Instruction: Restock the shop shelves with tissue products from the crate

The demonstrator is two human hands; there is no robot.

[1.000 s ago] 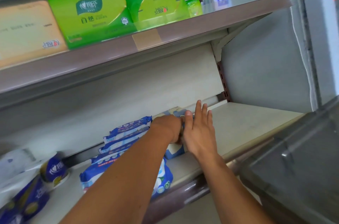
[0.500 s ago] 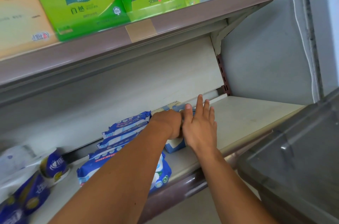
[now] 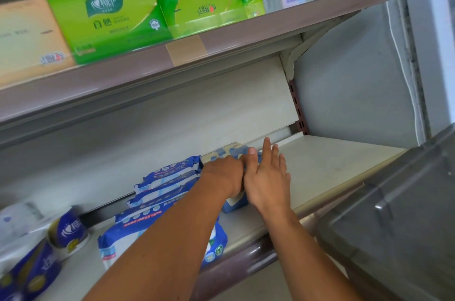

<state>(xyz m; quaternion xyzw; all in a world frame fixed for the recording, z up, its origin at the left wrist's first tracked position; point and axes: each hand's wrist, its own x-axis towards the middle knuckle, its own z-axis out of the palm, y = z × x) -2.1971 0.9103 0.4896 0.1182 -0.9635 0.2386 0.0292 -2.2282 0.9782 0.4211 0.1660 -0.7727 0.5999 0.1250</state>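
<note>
On the lower shelf (image 3: 332, 165), right of the blue packs (image 3: 167, 172), the left hand (image 3: 225, 175) rests on the tissue box (image 3: 231, 204), its fingers hidden. The right hand (image 3: 267, 177) presses flat, fingers straight. The placing step seems nearly finished; next probably the crate (image 3: 398, 214).

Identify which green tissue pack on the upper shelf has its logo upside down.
The right green pack, beside the small green packet; the left green pack reads upright.

two bare forearms — no sleeves, watch or rings — and short-nailed fingers (image 3: 266, 150).
</note>
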